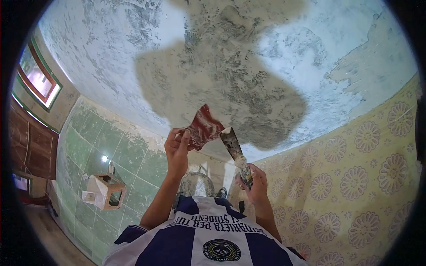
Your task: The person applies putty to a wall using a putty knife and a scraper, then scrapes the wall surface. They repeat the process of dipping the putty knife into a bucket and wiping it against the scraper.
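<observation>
My left hand (178,144) is closed on the edge of a red putty spreader (205,128), a thin sheet smeared with white filler. In my right hand (255,181) is a putty knife (231,144), gripped by its crusted handle with the blade pointing up and to the left. The blade's tip meets the right edge of the spreader in this view. Both tools are held up in front of the wall (222,80), which is patchy grey and white with rough skimmed areas.
Below my hands stands a round, filler-stained bucket (196,184). On the green tiled floor (97,155) to the left is a small wooden box frame (106,191) beside a bright light (104,158). Yellow flower-patterned covering (324,190) spreads along the right. A window (39,75) is far left.
</observation>
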Available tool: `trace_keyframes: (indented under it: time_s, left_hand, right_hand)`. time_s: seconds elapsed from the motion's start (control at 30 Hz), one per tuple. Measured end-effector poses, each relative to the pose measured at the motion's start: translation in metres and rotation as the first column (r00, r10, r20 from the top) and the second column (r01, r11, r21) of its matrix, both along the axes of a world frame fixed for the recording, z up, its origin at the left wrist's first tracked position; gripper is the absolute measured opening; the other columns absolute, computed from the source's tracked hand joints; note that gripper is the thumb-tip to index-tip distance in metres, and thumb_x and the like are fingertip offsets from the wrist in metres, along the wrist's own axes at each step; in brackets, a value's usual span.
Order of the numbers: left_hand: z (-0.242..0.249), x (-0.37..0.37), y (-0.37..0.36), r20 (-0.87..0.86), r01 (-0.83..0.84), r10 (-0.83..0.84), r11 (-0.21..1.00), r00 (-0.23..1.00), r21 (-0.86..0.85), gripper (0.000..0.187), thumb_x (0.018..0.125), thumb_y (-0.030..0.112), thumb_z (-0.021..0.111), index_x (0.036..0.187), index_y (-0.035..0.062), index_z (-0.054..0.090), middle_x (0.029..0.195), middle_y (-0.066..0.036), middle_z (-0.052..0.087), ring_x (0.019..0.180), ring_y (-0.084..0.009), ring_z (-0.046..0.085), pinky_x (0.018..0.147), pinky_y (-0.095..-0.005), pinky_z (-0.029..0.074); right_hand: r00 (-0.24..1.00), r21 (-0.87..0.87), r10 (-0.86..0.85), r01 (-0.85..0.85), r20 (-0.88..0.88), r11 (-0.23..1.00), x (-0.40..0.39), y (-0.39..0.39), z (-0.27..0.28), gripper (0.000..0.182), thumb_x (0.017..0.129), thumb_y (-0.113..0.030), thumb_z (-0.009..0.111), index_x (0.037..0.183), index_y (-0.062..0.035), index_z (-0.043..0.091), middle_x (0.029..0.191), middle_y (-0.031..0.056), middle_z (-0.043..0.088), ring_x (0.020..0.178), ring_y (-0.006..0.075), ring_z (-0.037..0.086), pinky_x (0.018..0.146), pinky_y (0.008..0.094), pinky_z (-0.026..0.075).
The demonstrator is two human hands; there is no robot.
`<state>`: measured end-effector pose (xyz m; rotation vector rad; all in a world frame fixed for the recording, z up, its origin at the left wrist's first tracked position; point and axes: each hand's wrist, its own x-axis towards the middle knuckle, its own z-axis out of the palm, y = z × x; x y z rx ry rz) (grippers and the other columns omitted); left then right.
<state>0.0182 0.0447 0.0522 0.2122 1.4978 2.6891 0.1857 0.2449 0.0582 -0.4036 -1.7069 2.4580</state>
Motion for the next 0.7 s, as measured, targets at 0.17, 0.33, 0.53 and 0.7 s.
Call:
trace_keyframes:
  time_s: [0.17,0.33,0.53,0.7]
  left_hand:
    - [0.005,0.0,0.004,0.053,-0.023,0.016,0.992,0.998,0.124,0.011,0.101,0.01,0.06,0.109,0.0043,0.061,0.091,-0.004,0.069,0.076,-0.0093,0.067,0.065,-0.0273,0.06]
    - [-0.017,0.004,0.01,-0.183,-0.004,-0.023,0.99,0.983,-0.143,0.012,0.097,0.004,0.064,0.109,0.0007,0.065,0.093,-0.006,0.069,0.081,-0.0088,0.064,0.07,-0.024,0.053]
    - [-0.028,0.002,0.01,-0.324,-0.075,-0.026,0.952,0.946,-0.296,0.015,0.1,0.008,0.059,0.113,-0.0013,0.061,0.096,-0.007,0.068,0.083,-0.0134,0.067,0.074,-0.0293,0.059]
    - [-0.011,0.0,0.004,-0.104,-0.018,0.011,0.997,0.995,-0.07,0.011,0.1,0.008,0.061,0.109,0.0001,0.061,0.09,-0.006,0.067,0.079,-0.0091,0.064,0.07,-0.0257,0.056]
  right_hand:
    - [0.996,0.036,-0.025,0.022,0.087,0.999,0.006,0.002,-0.027,0.044,0.107,-0.037,0.044,0.12,0.0026,0.057,0.078,0.0124,0.066,0.05,0.0088,0.046,0.048,0.0231,0.036]
    - [0.995,0.001,-0.049,0.049,0.092,0.999,-0.009,-0.016,-0.015,0.044,0.108,-0.037,0.042,0.119,0.0026,0.058,0.079,0.0123,0.067,0.049,0.0074,0.044,0.047,0.0229,0.036]
    - [0.999,0.026,-0.008,0.01,-0.046,1.0,-0.019,-0.02,0.018,0.052,0.106,-0.044,0.045,0.121,0.0047,0.057,0.078,0.013,0.066,0.051,0.0075,0.045,0.047,0.0231,0.035]
    - [0.999,0.038,-0.016,0.018,-0.052,0.999,0.001,-0.005,0.004,0.052,0.104,-0.044,0.047,0.121,0.0041,0.057,0.076,0.0129,0.065,0.05,0.0084,0.045,0.046,0.0232,0.035]
